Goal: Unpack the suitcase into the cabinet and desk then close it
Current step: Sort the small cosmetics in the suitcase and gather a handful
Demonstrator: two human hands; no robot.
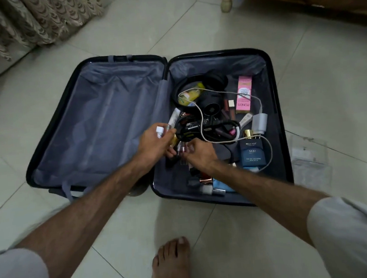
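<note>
Suitcase (114,113) lies flat and open on the tiled floor (240,233), its left half showing only grey lining, its right half heaped with small things. Left hand (154,143) hovers over the hinge line, its grip closed on a small white-capped bottle (159,132) held between thumb and fingers. Right hand (198,152) reaches into the right half just beside the left hand, fingers curled round some small clear vials (182,148); exactly how many it holds I cannot tell, as they are blurred.

Among the contents, a pink Pond's box (244,94) lies toward the far right, a blue cologne box (253,153) sits near the right wall, and a white cable (200,115) loops across a tangle of black cords (212,127). A black round case (196,87) with yellow items in it rests at the far end. Near the front edge lie more small cosmetics, partly hidden by the right forearm.

A clear plastic box (310,161) stands on the floor just beside the suitcase's right side. A bare foot (171,264) shows at the bottom, and a patterned curtain (26,21) hangs at upper left.
</note>
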